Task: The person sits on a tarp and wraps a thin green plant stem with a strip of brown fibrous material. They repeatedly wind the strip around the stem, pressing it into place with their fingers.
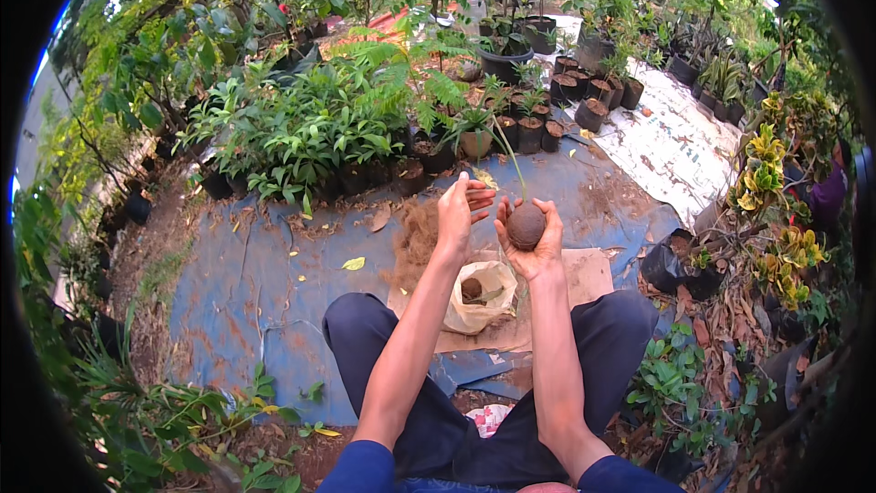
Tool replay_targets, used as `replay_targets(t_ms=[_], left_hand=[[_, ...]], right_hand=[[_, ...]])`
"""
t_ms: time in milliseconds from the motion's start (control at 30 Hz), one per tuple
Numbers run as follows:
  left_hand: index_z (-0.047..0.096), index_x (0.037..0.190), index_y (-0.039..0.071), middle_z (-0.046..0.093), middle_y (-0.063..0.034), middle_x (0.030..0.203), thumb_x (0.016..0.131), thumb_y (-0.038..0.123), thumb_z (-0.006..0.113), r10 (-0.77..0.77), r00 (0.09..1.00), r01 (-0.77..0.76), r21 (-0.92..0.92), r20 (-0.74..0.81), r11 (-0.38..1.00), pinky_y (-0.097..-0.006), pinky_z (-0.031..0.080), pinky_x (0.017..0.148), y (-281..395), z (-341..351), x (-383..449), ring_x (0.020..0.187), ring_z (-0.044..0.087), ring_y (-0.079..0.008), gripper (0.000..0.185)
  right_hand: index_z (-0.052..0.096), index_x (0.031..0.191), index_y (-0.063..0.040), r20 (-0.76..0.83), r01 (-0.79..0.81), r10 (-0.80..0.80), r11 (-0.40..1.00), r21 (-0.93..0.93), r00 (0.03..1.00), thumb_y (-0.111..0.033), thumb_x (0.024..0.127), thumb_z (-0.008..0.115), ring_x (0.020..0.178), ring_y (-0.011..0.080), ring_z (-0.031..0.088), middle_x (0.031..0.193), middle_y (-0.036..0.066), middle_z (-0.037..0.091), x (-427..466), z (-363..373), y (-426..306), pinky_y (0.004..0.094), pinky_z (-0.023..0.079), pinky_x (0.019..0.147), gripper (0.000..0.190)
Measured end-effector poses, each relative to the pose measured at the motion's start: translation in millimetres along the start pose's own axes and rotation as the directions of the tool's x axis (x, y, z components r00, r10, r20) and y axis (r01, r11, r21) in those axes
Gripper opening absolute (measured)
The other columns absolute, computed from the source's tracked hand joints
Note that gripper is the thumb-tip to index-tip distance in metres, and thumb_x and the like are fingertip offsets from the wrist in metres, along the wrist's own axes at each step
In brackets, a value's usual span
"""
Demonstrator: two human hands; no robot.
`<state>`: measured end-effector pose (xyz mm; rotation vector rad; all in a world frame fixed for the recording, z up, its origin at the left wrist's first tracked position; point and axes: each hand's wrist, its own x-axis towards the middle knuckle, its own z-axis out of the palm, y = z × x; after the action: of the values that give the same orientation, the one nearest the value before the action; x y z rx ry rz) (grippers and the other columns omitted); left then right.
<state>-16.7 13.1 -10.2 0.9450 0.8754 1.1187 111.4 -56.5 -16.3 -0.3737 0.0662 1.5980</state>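
In my right hand (537, 246) sits a round brown ball of soil (525, 225), cupped by palm and fingers. A thin green plant stem (512, 157) rises from the far side of the ball. My left hand (462, 209) is raised just left of it, fingers apart, touching nothing. Below both hands, between my knees, an open pale plastic bag (460, 315) stands on a flat brown sheet (592, 272). Inside the bag are another brown ball (471, 289) and some green plant matter. A heap of brown fibre (414, 236) lies left of my left hand.
A blue tarp (233, 287) covers the ground. Leafy seedlings (301, 123) in black bags border its far side, with more potted plants (530, 130) beyond. A white sheet (674, 144) lies at the far right. Black bags and shrubs (763, 178) edge the right side, where a person (827, 195) is partly visible.
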Motion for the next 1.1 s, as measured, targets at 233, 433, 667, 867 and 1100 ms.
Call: replay_targets(t_ms=[233,433,667,867,1100], left_hand=[[0.059,0.102,0.005,0.068,-0.0125,0.099,0.101,0.048,0.045,-0.035,0.999,0.035,-0.003,0.023,0.999,-0.0338,0.049,0.084,-2.6,1.8,-1.6,0.094,0.064,-0.0189,0.045],[0.059,0.102,0.006,0.069,-0.0121,0.099,0.1,0.049,0.046,-0.062,0.998,0.062,-0.009,0.023,0.998,-0.0334,0.049,0.084,-2.6,2.4,-1.5,0.095,0.064,-0.0185,0.046],[0.057,0.106,0.004,0.068,-0.0134,0.101,0.098,0.049,0.05,-0.065,0.998,0.066,-0.007,0.024,0.998,-0.0362,0.048,0.085,-7.2,0.6,0.4,0.097,0.063,-0.0211,0.046],[0.055,0.11,0.001,0.067,-0.0165,0.102,0.1,0.046,0.047,-0.06,0.998,0.06,0.009,0.015,0.998,-0.0382,0.051,0.085,-10.0,4.4,-1.2,0.097,0.063,-0.0243,0.047],[0.054,0.107,-0.001,0.066,-0.0162,0.098,0.1,0.044,0.049,-0.076,0.997,0.076,-0.01,0.027,0.997,-0.0337,0.052,0.079,-14.3,10.7,-3.9,0.086,0.065,-0.0218,0.045]], right_hand=[[0.059,0.095,-0.006,0.081,-0.134,0.127,0.987,0.088,0.989,-0.027,0.086,0.063,0.079,0.0176,0.064,0.087,0.003,0.062,5.1,-5.9,-1.4,0.0268,0.058,0.064,0.023],[0.059,0.092,-0.009,0.013,-0.065,0.065,0.998,0.008,0.998,-0.028,0.085,0.065,0.078,0.0164,0.064,0.085,0.002,0.061,-0.5,4.3,4.4,0.0246,0.056,0.056,0.022],[0.058,0.092,-0.012,0.009,-0.042,0.044,0.984,-0.175,0.999,-0.029,0.087,0.066,0.075,0.0158,0.064,0.085,0.0,0.062,-4.0,10.8,5.0,0.0232,0.053,0.052,0.019],[0.058,0.094,-0.012,0.047,0.051,-0.039,0.96,-0.276,0.998,-0.03,0.088,0.062,0.074,0.0151,0.063,0.085,-0.001,0.062,5.9,-4.1,5.1,0.0245,0.048,0.052,0.019],[0.059,0.093,-0.015,-0.016,0.061,-0.067,0.973,-0.224,0.998,-0.032,0.087,0.059,0.072,0.0155,0.063,0.084,-0.001,0.063,3.0,-1.9,2.2,0.0263,0.048,0.053,0.019]])
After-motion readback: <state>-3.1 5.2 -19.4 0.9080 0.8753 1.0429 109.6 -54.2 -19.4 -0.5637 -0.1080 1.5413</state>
